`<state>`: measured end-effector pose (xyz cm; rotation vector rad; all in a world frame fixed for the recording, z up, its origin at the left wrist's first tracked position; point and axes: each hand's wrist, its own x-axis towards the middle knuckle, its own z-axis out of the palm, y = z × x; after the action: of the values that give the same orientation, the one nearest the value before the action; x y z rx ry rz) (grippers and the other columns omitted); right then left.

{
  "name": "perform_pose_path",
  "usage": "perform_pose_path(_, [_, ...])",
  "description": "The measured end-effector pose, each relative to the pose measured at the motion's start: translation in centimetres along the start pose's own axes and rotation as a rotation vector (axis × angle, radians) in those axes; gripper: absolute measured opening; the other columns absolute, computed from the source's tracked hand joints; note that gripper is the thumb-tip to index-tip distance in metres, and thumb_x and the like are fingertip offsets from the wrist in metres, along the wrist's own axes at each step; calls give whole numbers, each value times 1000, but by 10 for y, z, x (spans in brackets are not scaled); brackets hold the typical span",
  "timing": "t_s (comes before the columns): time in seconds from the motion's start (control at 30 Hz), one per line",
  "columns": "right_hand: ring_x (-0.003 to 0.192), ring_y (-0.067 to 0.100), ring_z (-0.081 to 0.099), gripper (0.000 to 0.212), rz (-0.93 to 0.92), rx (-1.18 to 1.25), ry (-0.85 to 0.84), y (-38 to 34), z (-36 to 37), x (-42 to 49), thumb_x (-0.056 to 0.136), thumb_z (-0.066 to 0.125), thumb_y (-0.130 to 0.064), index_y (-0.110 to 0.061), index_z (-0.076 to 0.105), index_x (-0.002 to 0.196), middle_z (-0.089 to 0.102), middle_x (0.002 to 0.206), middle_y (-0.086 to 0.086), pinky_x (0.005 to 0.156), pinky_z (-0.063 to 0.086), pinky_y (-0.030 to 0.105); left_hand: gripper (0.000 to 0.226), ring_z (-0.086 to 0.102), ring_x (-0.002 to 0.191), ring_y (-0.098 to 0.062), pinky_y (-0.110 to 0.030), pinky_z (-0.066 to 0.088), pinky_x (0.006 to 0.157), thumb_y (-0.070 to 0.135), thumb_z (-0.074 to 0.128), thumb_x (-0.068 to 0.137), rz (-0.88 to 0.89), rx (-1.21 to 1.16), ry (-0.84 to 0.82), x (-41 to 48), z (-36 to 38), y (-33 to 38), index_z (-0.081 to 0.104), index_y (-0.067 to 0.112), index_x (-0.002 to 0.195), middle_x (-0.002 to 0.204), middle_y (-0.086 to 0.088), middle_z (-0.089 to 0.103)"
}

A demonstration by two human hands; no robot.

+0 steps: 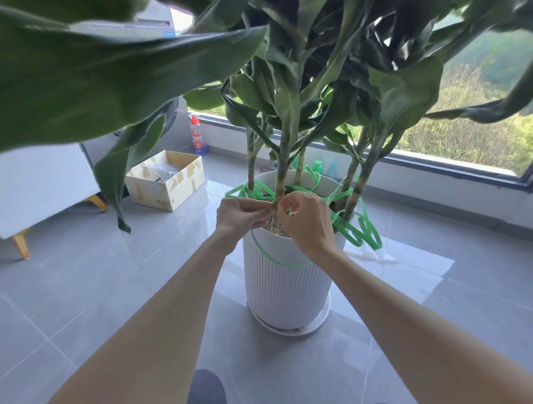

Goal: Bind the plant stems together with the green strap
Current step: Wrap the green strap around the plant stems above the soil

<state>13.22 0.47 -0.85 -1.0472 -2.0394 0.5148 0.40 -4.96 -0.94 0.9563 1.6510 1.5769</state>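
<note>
Hands work a thin green plastic strap (238, 191) round the front cane-like green plant stem (283, 167), just above the soil of a white ribbed plastic pot (284, 292). The left hand (241, 215) and right hand (305, 221) each pinch it with curled fingers. Spare strap lies looped over the rim. The tie likely needs even, snug tension that does not bite the stem. Counted: five stems, one strap, one pot.
</note>
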Motion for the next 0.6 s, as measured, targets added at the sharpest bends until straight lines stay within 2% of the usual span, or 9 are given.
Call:
perform_pose_path(0.1, [89, 17, 60, 11, -9, 0, -6, 2, 1, -1, 85, 61, -17, -12, 70, 90, 70, 91, 0, 80, 48, 32, 21, 66, 57, -7, -18, 55, 58, 6, 80, 72, 34, 119, -1, -4, -1, 4, 75, 7, 92, 66, 2, 71])
perform_pose_path(0.23, [90, 16, 59, 12, -30, -1, -15, 3, 0, -2, 89, 58, -16, -10, 68, 93, 67, 95, 1, 80, 48, 30, 22, 65, 53, -4, -17, 55, 56, 4, 80, 71, 103, 315, -65, -10, -3, 11, 75, 7, 91, 67, 4, 69])
perform_pose_path(0.37, [90, 16, 57, 14, -40, -18, -24, 2, -1, -3, 92, 55, -18, -11, 66, 94, 65, 96, 0, 76, 46, 28, 20, 67, 57, -14, -20, 57, 61, 5, 81, 70, 122, 416, -104, -12, -4, 16, 76, 7, 89, 66, 7, 69])
perform_pose_path(0.5, [93, 15, 56, 13, -38, -57, -54, 1, -4, -1, 91, 54, -19, -14, 65, 94, 65, 97, -2, 75, 44, 28, 17, 67, 58, -17, -19, 55, 58, 7, 78, 74, 143, 466, -114, -10, -5, 18, 75, 5, 91, 71, -4, 71])
perform_pose_path(0.6, [93, 15, 56, 12, -49, -78, -63, 1, -6, 1, 90, 55, -20, -14, 65, 93, 65, 96, -2, 73, 43, 27, 16, 69, 62, -21, -27, 58, 66, 9, 75, 78, 207, 550, -82, -7, -8, 19, 75, 7, 93, 75, -5, 71])
